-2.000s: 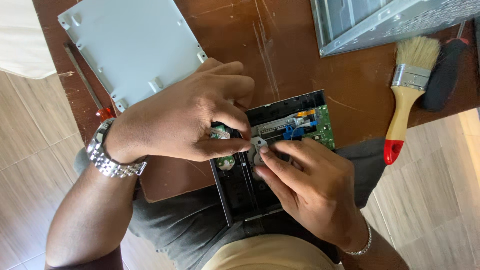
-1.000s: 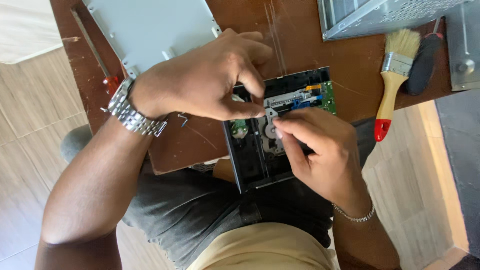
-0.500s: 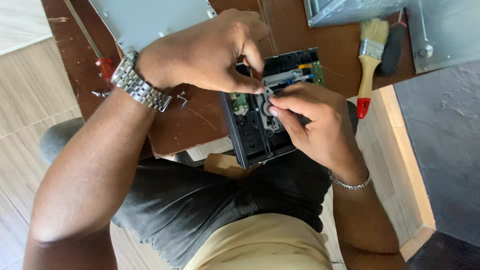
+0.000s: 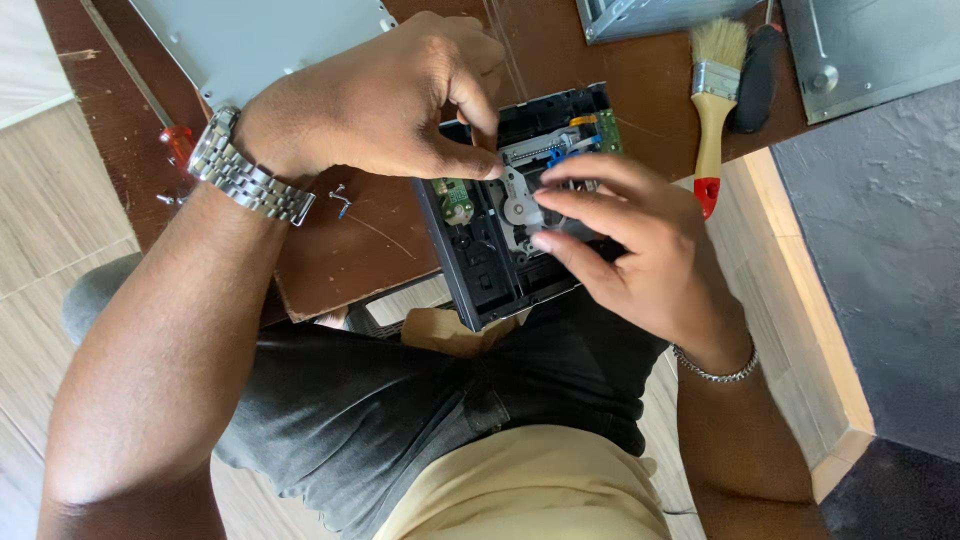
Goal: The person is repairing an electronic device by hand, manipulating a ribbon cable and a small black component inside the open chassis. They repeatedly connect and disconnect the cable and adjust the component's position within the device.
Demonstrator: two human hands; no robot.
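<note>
An opened black optical drive [image 4: 480, 285] lies at the near edge of a brown table [image 4: 350, 250], partly overhanging my lap. Its silver mechanism [image 4: 520, 195] and green circuit board [image 4: 607, 130] are exposed. My left hand [image 4: 380, 100], with a metal watch on the wrist, reaches from the left and pinches a small part at the mechanism's left side between thumb and forefinger. My right hand [image 4: 640, 250], with a chain bracelet, comes from the right. Its thumb and fingers grip the mechanism's middle and hide the drive's right half.
A grey metal cover [image 4: 250, 40] lies at the back left, beside a red-handled screwdriver [image 4: 178, 140]. Loose screws [image 4: 340, 195] sit near my left wrist. A paintbrush [image 4: 712, 110], a black-handled tool [image 4: 757, 80] and grey metal panels [image 4: 870, 50] are at the back right.
My head has shifted, so the table slides up and left in view. Both hands stay on the drive; my right fingers have spread a little over the mechanism.
</note>
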